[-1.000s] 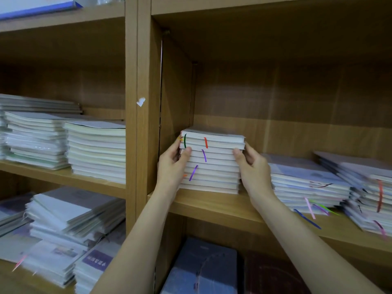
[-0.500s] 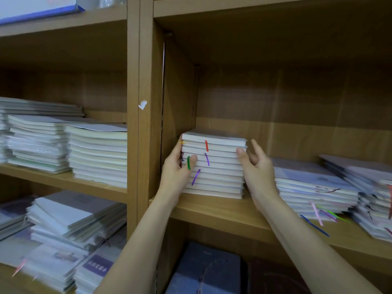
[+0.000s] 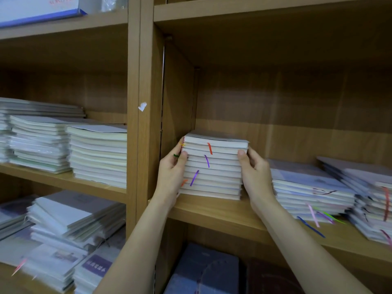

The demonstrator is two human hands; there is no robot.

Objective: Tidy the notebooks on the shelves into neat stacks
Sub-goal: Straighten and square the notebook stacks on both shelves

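1. Two hands clamp one stack of notebooks [image 3: 214,169] at the left end of the middle shelf [image 3: 222,211].
2. Left hand [image 3: 170,174] grips its left edge, thumb on the front.
3. Right hand [image 3: 255,172] grips the right edge likewise.
4. More stacks [image 3: 307,187] sit just right, ribbons [image 3: 312,212] dangling.

Blue-edged white box [image 3: 40,9] on the top left shelf, beside a clear wrapped item [image 3: 110,4]. Torn white sticker [image 3: 142,106] on the wooden upright [image 3: 146,60] dividing the bays.
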